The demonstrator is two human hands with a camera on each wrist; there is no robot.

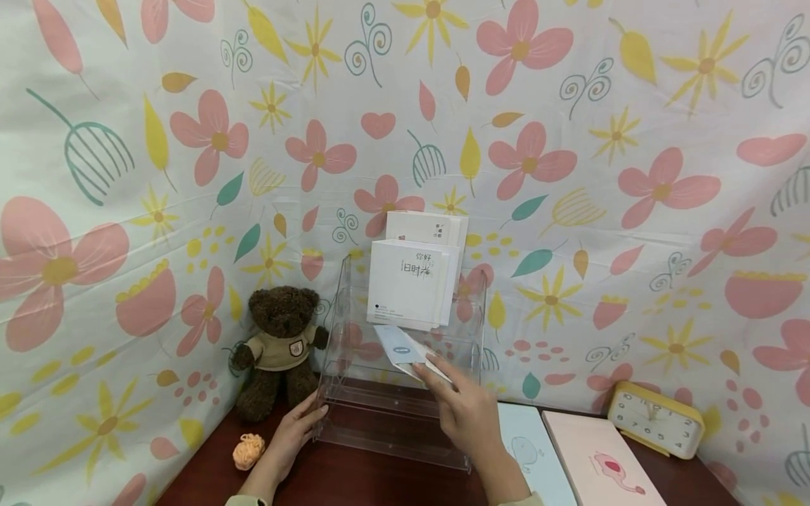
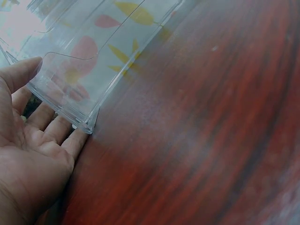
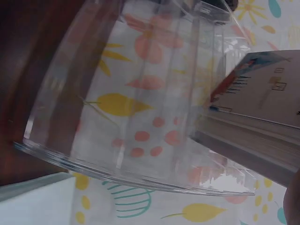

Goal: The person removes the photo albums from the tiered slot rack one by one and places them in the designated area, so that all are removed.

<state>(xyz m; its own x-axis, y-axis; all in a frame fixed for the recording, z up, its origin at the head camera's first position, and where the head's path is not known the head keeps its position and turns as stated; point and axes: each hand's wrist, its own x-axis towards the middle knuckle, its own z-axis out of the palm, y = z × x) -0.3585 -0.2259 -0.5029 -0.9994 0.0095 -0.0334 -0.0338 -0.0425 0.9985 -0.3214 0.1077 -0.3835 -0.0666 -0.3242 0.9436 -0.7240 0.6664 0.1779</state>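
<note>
A clear tiered display rack (image 1: 395, 430) stands on the dark red table. My left hand (image 1: 292, 430) grips its left side near the base, thumb (image 2: 26, 72) on one face and fingers on the other. In my right hand (image 1: 467, 411) is a thick stack of cards (image 1: 397, 348), light blue on top in the head view, held tilted over the rack's lower tiers. From the right wrist the stack (image 3: 262, 101) shows a printed face and layered edges. White cards with Chinese writing (image 1: 408, 288) stand in an upper tier, before more white cards (image 1: 414, 223) at the back.
On the left sit a brown teddy bear (image 1: 285, 351) and an orange yarn ball (image 1: 248, 451). To the rack's right lie a light blue box (image 1: 531, 450) and a pink box (image 1: 601, 457), with a yellow clock (image 1: 657, 419) beyond. Flower-patterned cloth (image 1: 569, 211) hangs behind.
</note>
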